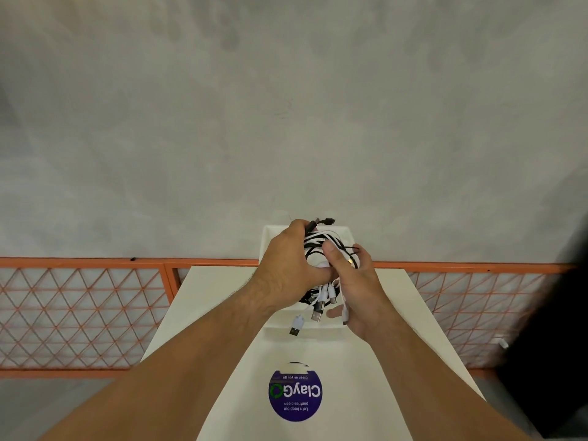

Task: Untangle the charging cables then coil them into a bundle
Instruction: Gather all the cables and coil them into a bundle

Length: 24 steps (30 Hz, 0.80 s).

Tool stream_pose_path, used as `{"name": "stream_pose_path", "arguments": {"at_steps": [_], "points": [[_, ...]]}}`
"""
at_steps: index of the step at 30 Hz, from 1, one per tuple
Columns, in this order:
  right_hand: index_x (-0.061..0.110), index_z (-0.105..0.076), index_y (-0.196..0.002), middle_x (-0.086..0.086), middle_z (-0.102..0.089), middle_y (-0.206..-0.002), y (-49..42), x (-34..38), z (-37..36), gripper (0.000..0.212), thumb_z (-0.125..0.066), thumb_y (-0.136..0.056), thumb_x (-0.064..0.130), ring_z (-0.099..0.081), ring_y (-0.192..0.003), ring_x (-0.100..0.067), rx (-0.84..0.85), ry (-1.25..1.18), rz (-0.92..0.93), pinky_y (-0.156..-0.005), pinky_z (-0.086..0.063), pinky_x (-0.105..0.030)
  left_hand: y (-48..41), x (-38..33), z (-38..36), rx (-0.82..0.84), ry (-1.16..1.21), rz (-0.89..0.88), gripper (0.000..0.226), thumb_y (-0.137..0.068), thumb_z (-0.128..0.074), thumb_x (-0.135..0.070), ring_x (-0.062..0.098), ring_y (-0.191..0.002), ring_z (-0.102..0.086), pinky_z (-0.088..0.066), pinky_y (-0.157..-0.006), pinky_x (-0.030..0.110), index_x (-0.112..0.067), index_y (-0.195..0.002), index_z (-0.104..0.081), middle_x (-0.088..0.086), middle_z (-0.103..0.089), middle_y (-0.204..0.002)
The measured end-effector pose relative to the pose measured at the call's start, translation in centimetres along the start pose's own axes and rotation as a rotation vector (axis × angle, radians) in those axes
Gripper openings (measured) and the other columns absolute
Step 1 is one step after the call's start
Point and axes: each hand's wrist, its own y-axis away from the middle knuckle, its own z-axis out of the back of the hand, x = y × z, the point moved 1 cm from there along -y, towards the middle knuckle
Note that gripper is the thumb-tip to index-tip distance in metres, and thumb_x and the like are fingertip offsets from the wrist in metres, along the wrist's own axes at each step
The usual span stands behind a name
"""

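Seen through my head camera: both hands meet above a white tray (266, 246) on the white worktop (216, 300). My left hand (286, 265) grips the tangle of black and white charging cables (319, 241) from 9 o'clock, fingers (297, 227) curled over its top. My right hand (361, 291) holds it from 3 o'clock, thumb on the loops. USB plugs (316, 315) dangle at 6 o'clock. A round purple sticker (295, 395) lies at the tray's 6 o'clock.

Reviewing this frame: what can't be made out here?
Head view, cables: count and any tangles, covered by the left hand and right hand.
Head view, tray: its floor, hidden under hands and cables.
Head view, dark shape: cut off by right edge.
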Motion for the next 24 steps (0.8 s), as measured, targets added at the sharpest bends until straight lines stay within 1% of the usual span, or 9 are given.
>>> {"name": "stream_pose_path", "arguments": {"at_steps": [3,6,9,11,13,15,17,21,24], "points": [[0.042,-0.032,-0.141,-0.002,-0.065,-0.117,0.0,0.2,-0.1,0.104,-0.079,-0.049,0.059,-0.073,-0.087,-0.022,0.030,-0.123,-0.008,-0.063,-0.053,-0.039,0.1,-0.1,-0.1,0.005,0.063,0.013,0.058,-0.069,-0.086,-0.023,-0.006,-0.084,-0.061,-0.046,-0.063,0.004,-0.023,-0.114,-0.050,-0.015,-0.063,-0.099],[0.033,-0.036,-0.140,-0.006,-0.069,-0.114,0.0,0.5,-0.3,0.097,-0.083,-0.055,0.042,-0.073,-0.091,-0.023,0.038,-0.293,0.033,-0.068,-0.059,-0.041,0.5,0.1,-0.4,0.040,0.172,0.040,0.054,-0.069,-0.086,-0.021,-0.009,-0.082,-0.063,-0.049,-0.064,0.007,-0.024,-0.111,-0.053,-0.016,-0.066,-0.095],[0.026,-0.038,-0.141,-0.004,-0.070,-0.111,-0.3,0.6,-0.3,0.081,-0.081,-0.073,0.021,-0.072,-0.095,-0.021,-0.010,-0.334,0.106,-0.071,-0.061,-0.038,0.7,0.9,-0.9,0.127,0.259,0.078,0.054,-0.069,-0.085,-0.021,0.000,-0.088,-0.068,-0.058,-0.076,0.024,-0.024,-0.114,-0.056,-0.010,-0.070,-0.100],[0.025,-0.041,-0.140,-0.006,-0.069,-0.115,-0.5,0.4,-0.2,0.075,-0.079,-0.077,0.013,-0.071,-0.099,-0.024,-0.007,-0.342,0.124,-0.079,-0.060,-0.042,0.5,1.5,-1.2,0.198,0.271,0.087,0.052,-0.069,-0.083,-0.021,0.008,-0.093,-0.069,-0.059,-0.082,0.036,-0.024,-0.114,-0.058,-0.007,-0.071,-0.102],[0.024,-0.051,-0.132,-0.009,-0.070,-0.113,-0.5,0.1,-0.1,0.061,-0.076,-0.079,0.006,-0.071,-0.096,-0.026,0.034,-0.367,0.137,-0.077,-0.060,-0.043,0.2,2.0,-1.5,0.253,0.261,0.096,0.053,-0.067,-0.081,-0.025,0.010,-0.095,-0.069,-0.058,-0.084,0.040,-0.025,-0.115,-0.059,-0.007,-0.071,-0.102],[0.019,-0.059,-0.121,-0.012,-0.071,-0.108,-0.4,-0.1,-0.1,0.046,-0.072,-0.082,0.001,-0.073,-0.086,-0.026,0.071,-0.385,0.150,-0.066,-0.060,-0.039,0.2,2.3,-1.9,0.283,0.255,0.105,0.056,-0.065,-0.079,-0.030,0.010,-0.097,-0.069,-0.058,-0.086,0.041,-0.027,-0.118,-0.058,-0.007,-0.071,-0.104],[0.014,-0.061,-0.113,-0.014,-0.071,-0.102,-0.6,-0.3,0.2,0.035,-0.070,-0.083,-0.001,-0.073,-0.079,-0.024,0.066,-0.364,0.161,-0.060,-0.059,-0.034,0.3,2.6,-2.4,0.289,0.234,0.118,0.058,-0.066,-0.077,-0.037,0.008,-0.097,-0.068,-0.058,-0.086,0.039,-0.028,-0.119,-0.056,-0.009,-0.070,-0.105],[0.012,-0.059,-0.100,-0.014,-0.071,-0.092,-1.1,-1.4,0.8,0.024,-0.071,-0.082,0.001,-0.071,-0.076,-0.025,0.014,-0.286,0.149,-0.064,-0.060,-0.037,1.1,2.9,-3.3,0.267,0.230,0.150,0.048,-0.080,-0.073,-0.029,0.004,-0.094,-0.065,-0.057,-0.080,0.024,-0.023,-0.121,-0.047,-0.010,-0.065,-0.106],[0.007,-0.060,-0.101,-0.018,-0.073,-0.094,-1.3,-3.0,1.0,0.024,-0.072,-0.082,0.002,-0.072,-0.080,-0.030,-0.023,-0.240,0.126,-0.068,-0.059,-0.038,2.1,3.3,-4.4,0.266,0.329,0.209,0.048,-0.085,-0.067,-0.020,0.005,-0.097,-0.064,-0.057,-0.080,0.024,-0.023,-0.125,-0.042,-0.005,-0.062,-0.112]]}}
